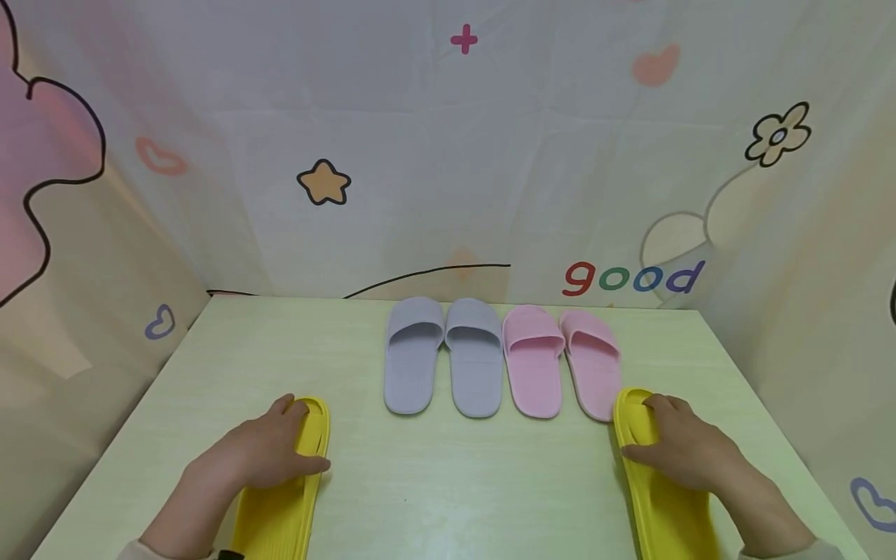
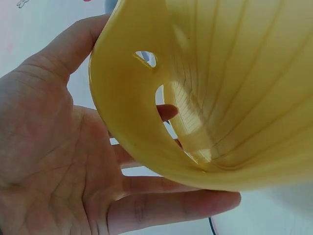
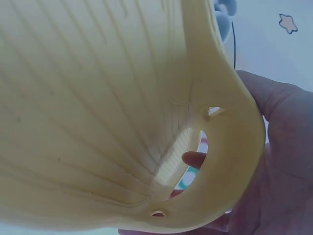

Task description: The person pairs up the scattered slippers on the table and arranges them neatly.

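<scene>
On the left side of the table, my left hand (image 1: pixel 269 447) grips the far end of a long yellow ribbed container (image 1: pixel 276 513). In the left wrist view, fingertips (image 2: pixel 167 112) poke through the slot in its broad rim, with the thumb against the outer edge. A matching yellow container (image 1: pixel 672 513) is on the right, held at its far end by my right hand (image 1: pixel 689 447). One fingertip (image 3: pixel 194 159) shows through its slot in the right wrist view. The near ends of both containers run out of the head view.
Along the back of the pale table (image 1: pixel 448 482) lie a pair of grey slippers (image 1: pixel 409 381) and, to their right, a pair of pink slippers (image 1: pixel 534 381), toes toward the wall. A printed cloth (image 1: pixel 420 140) hangs behind and at both sides. The right container's tip overlaps the rightmost pink slipper's edge.
</scene>
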{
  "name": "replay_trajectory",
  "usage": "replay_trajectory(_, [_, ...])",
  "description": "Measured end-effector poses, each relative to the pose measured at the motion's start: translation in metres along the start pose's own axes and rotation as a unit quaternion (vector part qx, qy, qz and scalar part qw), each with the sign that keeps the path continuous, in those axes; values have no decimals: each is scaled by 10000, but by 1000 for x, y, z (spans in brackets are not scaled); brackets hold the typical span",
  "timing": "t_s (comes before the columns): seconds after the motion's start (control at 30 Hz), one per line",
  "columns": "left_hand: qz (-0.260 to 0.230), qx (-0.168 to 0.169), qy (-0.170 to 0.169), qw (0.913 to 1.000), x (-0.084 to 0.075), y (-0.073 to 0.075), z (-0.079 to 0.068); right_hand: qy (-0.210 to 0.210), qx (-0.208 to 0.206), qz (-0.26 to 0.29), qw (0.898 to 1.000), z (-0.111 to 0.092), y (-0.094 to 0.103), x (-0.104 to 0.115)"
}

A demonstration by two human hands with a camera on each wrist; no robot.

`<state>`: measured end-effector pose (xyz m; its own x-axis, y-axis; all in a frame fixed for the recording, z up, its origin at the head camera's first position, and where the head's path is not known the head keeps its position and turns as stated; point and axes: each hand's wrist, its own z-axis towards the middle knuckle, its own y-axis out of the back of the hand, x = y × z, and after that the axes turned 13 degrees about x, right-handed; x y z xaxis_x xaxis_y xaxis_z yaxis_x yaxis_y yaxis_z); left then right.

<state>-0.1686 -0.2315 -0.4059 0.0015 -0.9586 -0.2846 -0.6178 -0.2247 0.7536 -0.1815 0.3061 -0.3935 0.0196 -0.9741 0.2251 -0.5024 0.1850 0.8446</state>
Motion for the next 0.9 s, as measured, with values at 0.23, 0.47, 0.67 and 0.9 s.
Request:
replay_trajectory(0.23, [-17,46,-28,10000,1,0,1,57,-43,41,10000,-1,1,22])
replay_trajectory(0.47, [78,-18,-75,9999,1,-2,2,62,-36,134,9999,1,-1,42])
replay_trajectory(0.67, [99,-54,-77,9999,-2,-2,0,141,-42,176,9997,3,-6,58])
replay_trajectory(0.9, [124,-80,-72,9999,-3,-2,-1,325,-135,118,9993,7,-10,77])
